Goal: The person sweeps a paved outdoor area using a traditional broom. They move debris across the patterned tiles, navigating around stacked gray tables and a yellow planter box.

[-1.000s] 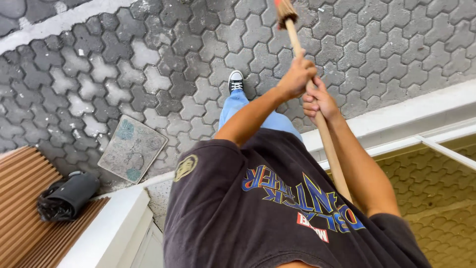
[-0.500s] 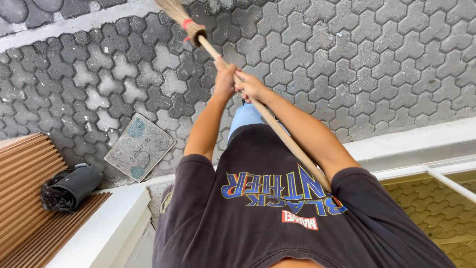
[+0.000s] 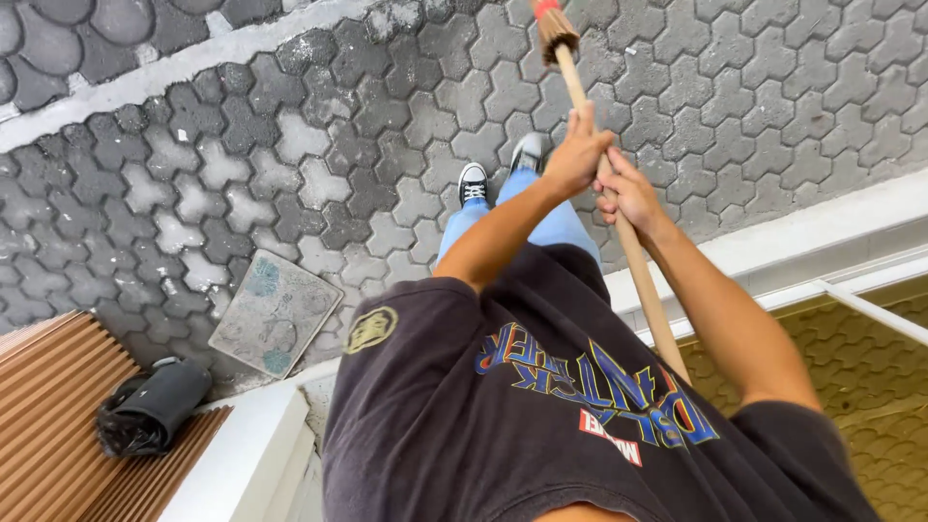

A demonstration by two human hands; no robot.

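Note:
A long wooden broom handle (image 3: 646, 290) runs from beside my right side up to the broom head binding (image 3: 553, 27) at the top edge. My left hand (image 3: 576, 155) wraps the handle higher up. My right hand (image 3: 630, 195) grips it just below, touching the left. The bristles are out of view. Both arms stretch forward over my dark printed t-shirt (image 3: 541, 416), blue jeans and black-and-white sneakers (image 3: 472, 184), which stand on grey interlocking paving stones (image 3: 319, 155).
A square grey cover slab (image 3: 275, 311) lies on the paving at lower left. A black bag (image 3: 150, 406) rests on ribbed brown decking (image 3: 48, 416). A white curb (image 3: 822, 232) runs along the right, with a white rail (image 3: 870, 309) over yellowish paving.
The broom head has swung from the upper left back toward the upper middle, and my hands moved right with the handle. The view shifted, showing both sneakers.

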